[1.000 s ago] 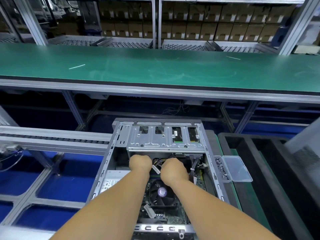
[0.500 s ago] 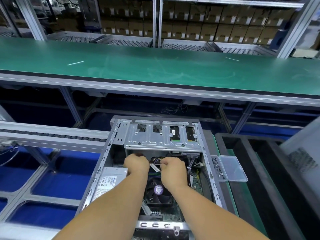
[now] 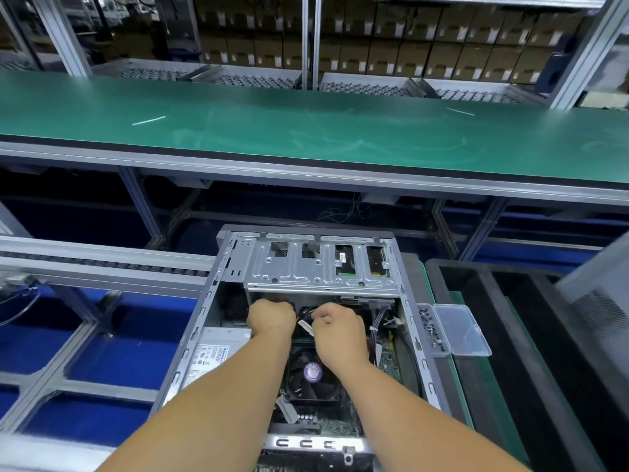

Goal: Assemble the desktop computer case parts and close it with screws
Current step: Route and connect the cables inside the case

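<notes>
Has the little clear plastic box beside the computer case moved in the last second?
No. The clear plastic box still sits against the right wall of the computer case; only the camera shifted.

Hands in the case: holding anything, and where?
Both hands are curled inside the computer case, below the drive cage. The right hand pinches the cable bundle near its white tag. The left hand's hold is hidden.

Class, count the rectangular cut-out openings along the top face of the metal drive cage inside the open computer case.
4, in a row across the drive cage: two smaller ones on the left, two taller ones on the right. None seems hidden.
</notes>
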